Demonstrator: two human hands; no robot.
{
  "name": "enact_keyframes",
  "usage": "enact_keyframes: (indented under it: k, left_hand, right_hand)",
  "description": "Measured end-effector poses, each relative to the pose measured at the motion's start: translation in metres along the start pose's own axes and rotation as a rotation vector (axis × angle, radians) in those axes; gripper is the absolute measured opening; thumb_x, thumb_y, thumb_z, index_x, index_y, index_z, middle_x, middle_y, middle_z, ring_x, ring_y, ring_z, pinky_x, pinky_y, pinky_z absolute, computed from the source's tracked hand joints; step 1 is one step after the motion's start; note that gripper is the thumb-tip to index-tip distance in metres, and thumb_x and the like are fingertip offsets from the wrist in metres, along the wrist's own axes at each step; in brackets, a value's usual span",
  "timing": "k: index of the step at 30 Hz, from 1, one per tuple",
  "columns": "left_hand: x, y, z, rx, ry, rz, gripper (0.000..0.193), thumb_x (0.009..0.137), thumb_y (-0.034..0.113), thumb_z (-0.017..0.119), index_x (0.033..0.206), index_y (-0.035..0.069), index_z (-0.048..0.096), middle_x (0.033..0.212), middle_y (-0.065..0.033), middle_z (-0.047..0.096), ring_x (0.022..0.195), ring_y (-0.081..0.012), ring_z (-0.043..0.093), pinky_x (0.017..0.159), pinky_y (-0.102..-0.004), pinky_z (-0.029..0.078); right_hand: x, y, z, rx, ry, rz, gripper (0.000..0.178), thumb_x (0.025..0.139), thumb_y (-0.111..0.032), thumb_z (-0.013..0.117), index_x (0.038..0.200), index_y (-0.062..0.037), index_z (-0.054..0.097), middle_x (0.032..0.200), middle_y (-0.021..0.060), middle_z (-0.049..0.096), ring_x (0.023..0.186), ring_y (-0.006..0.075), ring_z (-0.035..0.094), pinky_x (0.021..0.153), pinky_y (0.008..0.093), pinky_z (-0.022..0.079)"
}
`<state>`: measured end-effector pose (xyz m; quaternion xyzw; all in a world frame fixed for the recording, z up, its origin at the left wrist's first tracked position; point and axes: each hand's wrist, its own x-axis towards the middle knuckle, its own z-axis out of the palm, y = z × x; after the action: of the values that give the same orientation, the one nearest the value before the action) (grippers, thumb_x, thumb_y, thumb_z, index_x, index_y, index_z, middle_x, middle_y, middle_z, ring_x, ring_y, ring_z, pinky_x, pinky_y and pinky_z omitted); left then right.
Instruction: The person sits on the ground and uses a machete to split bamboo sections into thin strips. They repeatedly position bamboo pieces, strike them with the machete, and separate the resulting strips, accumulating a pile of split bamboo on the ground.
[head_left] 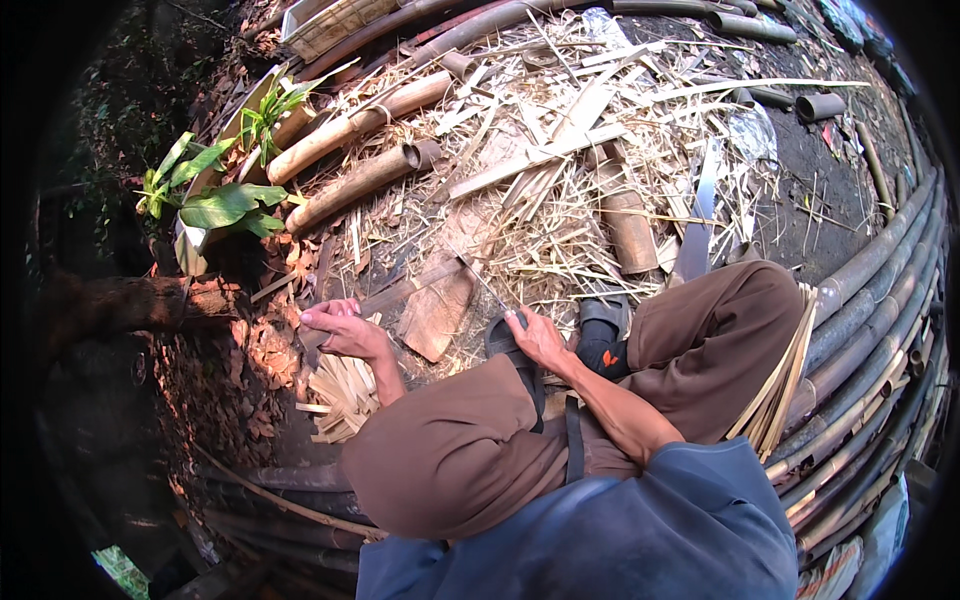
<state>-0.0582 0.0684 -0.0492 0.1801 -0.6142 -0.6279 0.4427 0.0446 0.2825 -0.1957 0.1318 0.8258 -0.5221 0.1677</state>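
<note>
My left hand [345, 330] is closed on a flat bamboo strip [410, 287], which slants away to the right from my fingers. In my right hand [540, 338] is a thin knife [487, 284], seen nearly edge-on; its far end meets or comes close to the strip's tip. I cannot tell whether they touch. Below both lies a worn wooden board [437, 318] on the ground. A pile of pale split bamboo strips [345, 395] sits just under my left hand, beside my knee.
Bamboo shavings [540, 205] cover the ground ahead. A saw blade [703, 205] stands among them at the right, near a short bamboo tube [628, 230]. Long bamboo poles [860, 290] line the right side. More strips [790, 370] lean by my right knee. A leafy plant [220, 205] grows at left.
</note>
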Motion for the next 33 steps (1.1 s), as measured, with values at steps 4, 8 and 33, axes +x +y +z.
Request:
enact_keyframes:
  k: [4, 8, 33]
  left_hand:
    - [-0.002, 0.0, -0.007, 0.002, 0.017, -0.018, 0.048, 0.105, 0.048, 0.037, 0.076, 0.01, 0.034, 0.058, 0.0033, 0.03, 0.054, -0.0089, 0.03, 0.051, -0.0253, 0.031]
    - [-0.004, 0.006, 0.004, 0.005, -0.022, 0.015, 0.047, 0.105, 0.047, 0.037, 0.078, 0.009, 0.034, 0.058, 0.0028, 0.031, 0.053, -0.0088, 0.032, 0.05, -0.0251, 0.032]
    - [0.007, -0.015, 0.008, -0.196, -0.109, 0.005, 0.048, 0.103, 0.051, 0.041, 0.082, 0.008, 0.041, 0.062, 0.0035, 0.032, 0.052, -0.0075, 0.029, 0.048, -0.0224, 0.03]
  right_hand:
    - [-0.012, -0.026, -0.007, 0.025, -0.044, -0.148, 0.041, 0.097, -0.043, 0.052, 0.103, -0.0037, 0.058, 0.073, 0.0275, 0.059, 0.075, 0.0485, 0.06, 0.067, 0.0517, 0.045]
    - [0.002, 0.008, -0.004, -0.033, -0.05, -0.106, 0.042, 0.097, -0.045, 0.051, 0.109, -0.0047, 0.055, 0.082, 0.0314, 0.064, 0.083, 0.0505, 0.062, 0.074, 0.0544, 0.048]
    - [0.0, 0.016, -0.002, -0.1, 0.017, 0.002, 0.05, 0.096, -0.05, 0.048, 0.102, -0.0015, 0.059, 0.079, 0.0322, 0.063, 0.083, 0.052, 0.062, 0.071, 0.0544, 0.048]
